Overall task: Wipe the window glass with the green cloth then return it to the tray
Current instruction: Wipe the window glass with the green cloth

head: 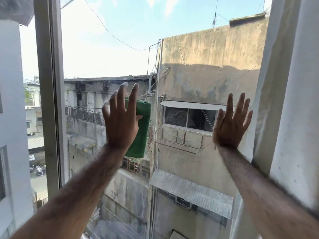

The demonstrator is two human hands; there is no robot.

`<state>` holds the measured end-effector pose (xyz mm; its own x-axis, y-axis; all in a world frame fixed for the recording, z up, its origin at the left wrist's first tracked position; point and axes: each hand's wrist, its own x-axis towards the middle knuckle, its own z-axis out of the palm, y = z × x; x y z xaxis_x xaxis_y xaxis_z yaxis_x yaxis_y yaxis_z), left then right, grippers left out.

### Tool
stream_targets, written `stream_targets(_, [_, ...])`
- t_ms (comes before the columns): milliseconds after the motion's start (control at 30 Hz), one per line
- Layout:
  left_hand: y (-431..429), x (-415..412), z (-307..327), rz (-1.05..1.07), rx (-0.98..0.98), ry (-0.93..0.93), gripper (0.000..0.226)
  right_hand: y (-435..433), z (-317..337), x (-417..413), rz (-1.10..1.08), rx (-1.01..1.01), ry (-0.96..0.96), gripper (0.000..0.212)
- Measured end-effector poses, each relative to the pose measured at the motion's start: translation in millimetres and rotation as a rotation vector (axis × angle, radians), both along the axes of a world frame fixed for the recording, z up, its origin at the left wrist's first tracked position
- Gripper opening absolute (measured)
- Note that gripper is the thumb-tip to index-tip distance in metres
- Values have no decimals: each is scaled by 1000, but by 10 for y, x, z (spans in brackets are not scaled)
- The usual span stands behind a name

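We press the folded cloth [140, 135] flat on the glass [103, 57] under our left hand [120, 125], fingers spread and thumb on the cloth, likely for even wiping pressure. Our right hand [229, 125], spread wide, rests bare on the glass, seemingly bracing us.

Left hand [120, 125] pressing green cloth [140, 135] to glass [103, 57], right hand [229, 125] (fingers spread)

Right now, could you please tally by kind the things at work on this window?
Hands: 2, the left hand pressing on the cloth, the right hand spread open by the glass
Cloths: 1, the green cloth
Panes: 1, the window glass
Total: 4
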<state>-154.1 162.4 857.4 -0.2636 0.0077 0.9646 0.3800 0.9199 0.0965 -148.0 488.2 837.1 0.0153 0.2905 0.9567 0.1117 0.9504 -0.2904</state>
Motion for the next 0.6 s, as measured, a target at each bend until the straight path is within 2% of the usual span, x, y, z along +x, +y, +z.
stream_targets(67, [46, 55, 105, 5, -63, -73, 84, 14, 5, -5, 5, -3, -2, 59])
stream_targets(133, [58, 85, 203, 18, -110, -153, 81, 16, 0, -11, 9, 0, -9, 59])
stream_targets(300, [9, 122, 366, 40, -94, -237, 42, 27, 23, 19, 29, -5, -62, 60])
stream_targets(467, [-71, 191, 394, -7, -143, -257, 28, -211, 121, 201, 136, -77, -179, 76])
stream_targets(500, [-89, 201, 403, -27, -147, -274, 30, -308, 141, 266, 181, -51, -169, 79])
stream_targets(600, [-162, 209, 444, -153, -115, -371, 41, -669, 150, 446, 400, 201, -151, 77])
